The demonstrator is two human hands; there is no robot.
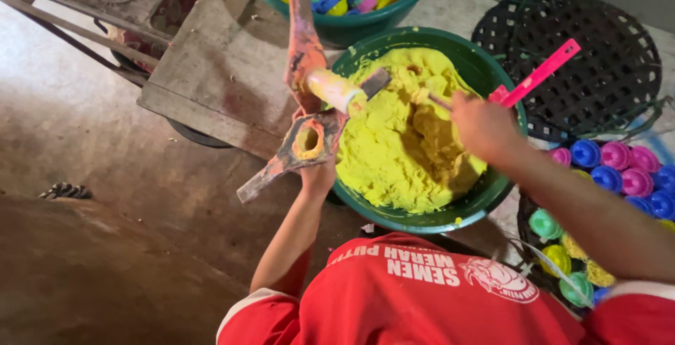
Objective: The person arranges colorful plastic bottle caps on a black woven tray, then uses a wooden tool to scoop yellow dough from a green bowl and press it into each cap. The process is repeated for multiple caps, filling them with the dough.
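— Now, we record the hands first. What do we have?

— Our left hand (318,173) is closed around the lower part of a hinged, paint-stained press tool (302,141), held at the near-left rim of the green basin (492,190). Our right hand (484,125) has its fingers curled round a thin stick (439,101), its tip in the yellow paste (401,141).

— And how do we judge the paste will handle?

— Soft and crumbly, we judge, moist enough to keep scooped ridges; likely to smear and stick. It fills the basin in a bright yellow mound, gouged at the middle. We would work it with a tool, not bare fingers. The press tool looks stiff and fairly heavy, best held by its long handles.

— What else do we note?

— A yellow-coated cylinder (337,90) sits in the tool. A pink strip (538,74) lies far right on a black woven tray (605,78). Small coloured moulds (619,165) lie at right; more fill a far tub (351,25).
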